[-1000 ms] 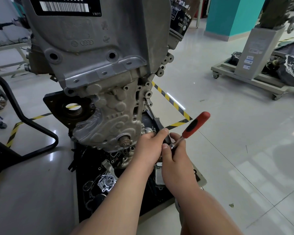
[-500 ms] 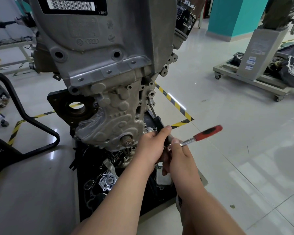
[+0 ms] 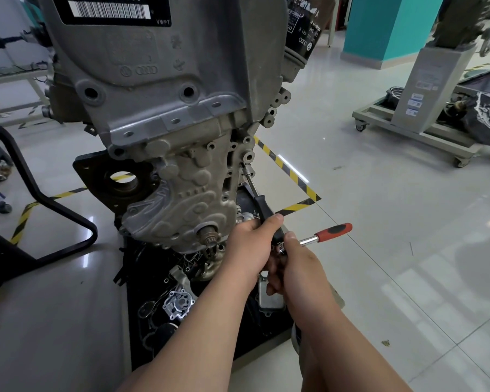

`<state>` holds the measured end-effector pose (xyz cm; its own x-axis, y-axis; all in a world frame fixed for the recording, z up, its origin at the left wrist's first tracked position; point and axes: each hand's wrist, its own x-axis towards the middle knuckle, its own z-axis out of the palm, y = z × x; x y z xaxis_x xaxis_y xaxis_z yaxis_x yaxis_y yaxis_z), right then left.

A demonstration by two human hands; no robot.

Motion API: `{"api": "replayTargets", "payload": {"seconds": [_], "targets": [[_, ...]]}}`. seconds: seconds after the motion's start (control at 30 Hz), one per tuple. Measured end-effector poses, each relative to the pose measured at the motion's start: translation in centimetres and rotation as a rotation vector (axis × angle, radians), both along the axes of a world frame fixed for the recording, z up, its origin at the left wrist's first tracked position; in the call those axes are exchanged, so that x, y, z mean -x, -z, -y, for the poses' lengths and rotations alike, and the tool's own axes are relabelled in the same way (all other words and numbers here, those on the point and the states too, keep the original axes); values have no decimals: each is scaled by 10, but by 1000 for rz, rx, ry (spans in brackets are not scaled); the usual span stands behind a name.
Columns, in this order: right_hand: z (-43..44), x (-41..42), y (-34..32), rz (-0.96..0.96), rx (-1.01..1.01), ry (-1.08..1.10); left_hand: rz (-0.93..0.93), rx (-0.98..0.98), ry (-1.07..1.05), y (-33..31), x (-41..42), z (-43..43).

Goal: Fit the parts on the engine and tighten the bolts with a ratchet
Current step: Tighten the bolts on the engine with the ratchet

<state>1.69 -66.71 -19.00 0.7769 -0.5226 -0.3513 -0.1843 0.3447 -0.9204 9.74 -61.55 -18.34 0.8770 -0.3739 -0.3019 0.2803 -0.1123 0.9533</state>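
A grey engine (image 3: 164,114) hangs on its stand and fills the upper left. A long extension bar (image 3: 252,185) with a black grip runs from a bolt on the engine's right edge down to my hands. My left hand (image 3: 252,244) grips the black part of that bar. Just right of it, my right hand (image 3: 297,264) holds the head of a ratchet (image 3: 323,234), whose red and black handle points right and slightly up. The ratchet head is mostly hidden by my fingers.
Below the engine a black tray (image 3: 142,329) holds loose parts, among them a silver pump housing (image 3: 178,304). A black tube frame (image 3: 57,207) stands at left. Yellow-black floor tape (image 3: 289,171) runs behind. A wheeled cart (image 3: 416,128) with another engine part is far right.
The ratchet handle has swung clockwise, from pointing up-right to nearly level to the right. Both hands stay on the tool at the same spot.
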Motion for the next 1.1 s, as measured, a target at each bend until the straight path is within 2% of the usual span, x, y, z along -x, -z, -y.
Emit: {"api": "replayTargets", "payload": {"seconds": [0.23, 0.4, 0.53, 0.87, 1.1], "targets": [[-5, 5, 3, 49, 384, -2, 18, 8, 29, -1, 3, 1], [-12, 10, -9, 59, 512, -40, -4, 0, 22, -3, 2, 1], [-15, 8, -8, 132, 525, 4, -1, 23, 32, -6, 1, -1], [-16, 5, 3, 111, 642, 46, 64, 6, 74, -10, 1, -5], [-13, 1, 5, 72, 403, 13, 54, -80, 25, -3, -4, -6]]}}
